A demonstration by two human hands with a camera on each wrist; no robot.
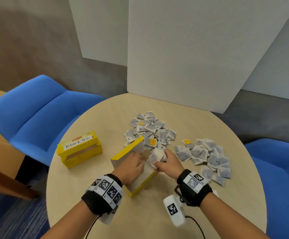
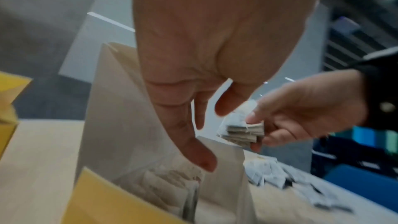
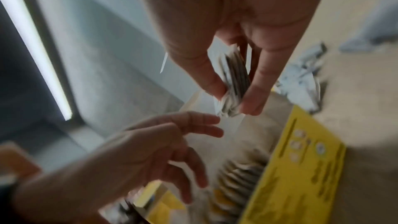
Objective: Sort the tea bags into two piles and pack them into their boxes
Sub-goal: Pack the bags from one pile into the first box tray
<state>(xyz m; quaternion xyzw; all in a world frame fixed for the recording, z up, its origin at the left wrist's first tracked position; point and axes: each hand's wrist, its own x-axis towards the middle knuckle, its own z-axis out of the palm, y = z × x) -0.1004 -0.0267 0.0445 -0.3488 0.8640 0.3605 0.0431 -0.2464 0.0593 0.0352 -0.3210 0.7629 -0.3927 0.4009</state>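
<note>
An open yellow tea box (image 1: 137, 185) (image 2: 112, 198) (image 3: 301, 168) lies on the round table, lid flap up, with tea bags (image 2: 168, 186) (image 3: 239, 181) packed inside. My left hand (image 1: 131, 164) (image 2: 193, 117) (image 3: 150, 152) hovers over the box's opening, fingers loose and holding nothing. My right hand (image 1: 168, 163) (image 2: 301, 117) (image 3: 232, 98) pinches a stack of tea bags (image 1: 157, 156) (image 2: 243, 132) (image 3: 233, 88) just above the box's right edge. Two loose piles of tea bags lie behind (image 1: 150, 130) and to the right (image 1: 207, 157).
A second yellow box labelled "Black Tea" (image 1: 80, 148) stands at the table's left. Blue chairs (image 1: 37, 109) (image 1: 281, 178) flank the table (image 1: 157, 213). White foam boards (image 1: 183, 49) stand behind the far edge.
</note>
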